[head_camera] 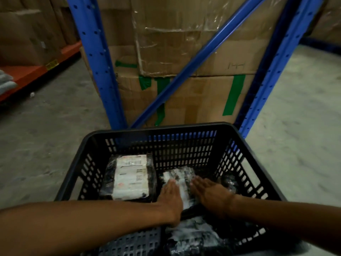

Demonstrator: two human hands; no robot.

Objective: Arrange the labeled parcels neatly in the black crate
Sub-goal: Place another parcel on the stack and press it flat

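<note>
- The left hand [170, 195] lies flat, fingers straight and together, palm down on the left part of a blurred parcel [181, 179] in the black crate [166, 130].
- The right hand [208, 191] lies flat too, fingers extended, pressing on the same parcel's right side; the two hands sit side by side with a strip of its white label showing between them.
- This parcel, black wrap with a white label, rests on the crate floor toward the right half, near the middle.
- A second parcel [129, 177], also black-wrapped with a large white printed label facing up, lies flat in the far-left part of the crate, just beside the pressed one.
- A third parcel [193, 235] lies along the near edge of the crate, below the wrists; it is blurred.
- Something dark and glossy [228, 182] shows by the right wall; what it is cannot be told.
- The crate stands on a grey concrete floor [46, 135], its far wall close to a blue rack [96, 61] holding stacked cardboard boxes [193, 52] patched with green tape [234, 95].
- An orange shelf [33, 72] runs at far left.
</note>
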